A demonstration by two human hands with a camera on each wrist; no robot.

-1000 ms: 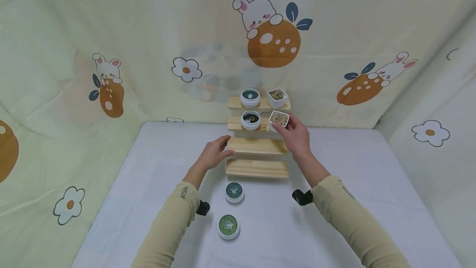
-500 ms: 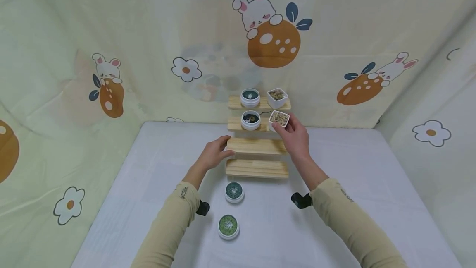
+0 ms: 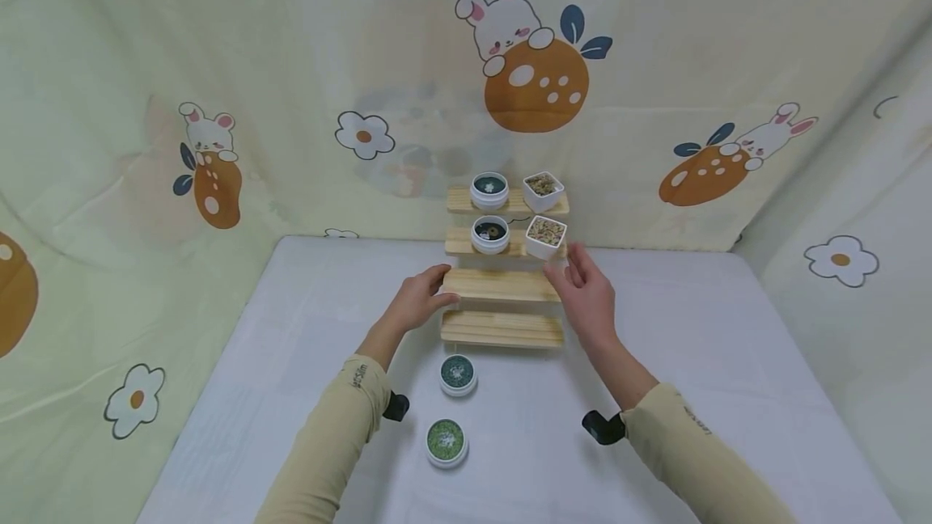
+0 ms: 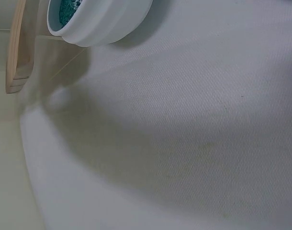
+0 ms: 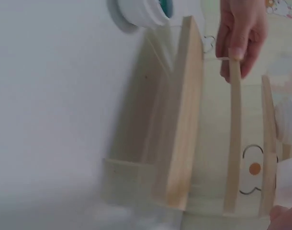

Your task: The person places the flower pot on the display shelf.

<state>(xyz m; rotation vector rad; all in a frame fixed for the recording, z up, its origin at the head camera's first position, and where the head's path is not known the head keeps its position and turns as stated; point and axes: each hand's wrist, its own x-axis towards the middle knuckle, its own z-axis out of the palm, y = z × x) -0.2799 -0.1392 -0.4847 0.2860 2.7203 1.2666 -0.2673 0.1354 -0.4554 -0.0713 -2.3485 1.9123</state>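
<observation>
A wooden stepped display rack (image 3: pixel 502 286) stands on the table. My left hand (image 3: pixel 413 300) grips the left end of its third shelf from the top; the right wrist view shows the thumb (image 5: pixel 237 51) against that board. On the second shelf, a square white cup (image 3: pixel 544 246) of pale dried bits sits at the right, beside a round white tub (image 3: pixel 491 245) with a dark top. My right hand (image 3: pixel 590 302) is just below and right of the square cup, fingers slightly bent and holding nothing; only a bit of it shows in the right wrist view.
The top shelf bears another round tub (image 3: pixel 489 199) and another square cup (image 3: pixel 542 199). On the white table (image 3: pixel 692 330), a teal-topped tub (image 3: pixel 458 386) and a green-topped tub (image 3: pixel 446 454) stand in front of the rack. A printed curtain (image 3: pixel 291 103) closes off the back.
My right hand has let go of the square cup and drawn slightly down and right of it. The cup stays on the second shelf. My left hand has kept its place.
</observation>
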